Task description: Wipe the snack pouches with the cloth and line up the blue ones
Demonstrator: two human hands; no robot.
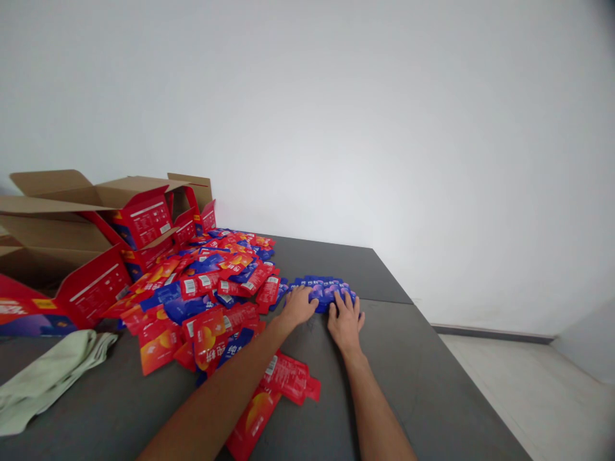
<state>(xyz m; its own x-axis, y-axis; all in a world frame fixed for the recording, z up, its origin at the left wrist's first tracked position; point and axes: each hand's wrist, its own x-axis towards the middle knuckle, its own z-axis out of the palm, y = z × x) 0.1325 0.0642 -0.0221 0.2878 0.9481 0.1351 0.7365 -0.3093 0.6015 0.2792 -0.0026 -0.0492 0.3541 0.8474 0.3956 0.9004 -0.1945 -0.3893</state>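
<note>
A flat row of blue foil sachets [323,291], running along the dark counter's [413,371] far edge, is being pressed under both hands, left [298,305] and right [346,320], fingers spread flat.

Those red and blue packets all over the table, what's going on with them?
A person has both hands on a small cluster of blue packets on the dark grey table: the left hand at its left edge, the right hand at its near edge. Both lie flat, gripping nothing. To the left sprawls a heap of red and blue packets, with open red cardboard boxes behind and a pale green cloth nearby.
</note>
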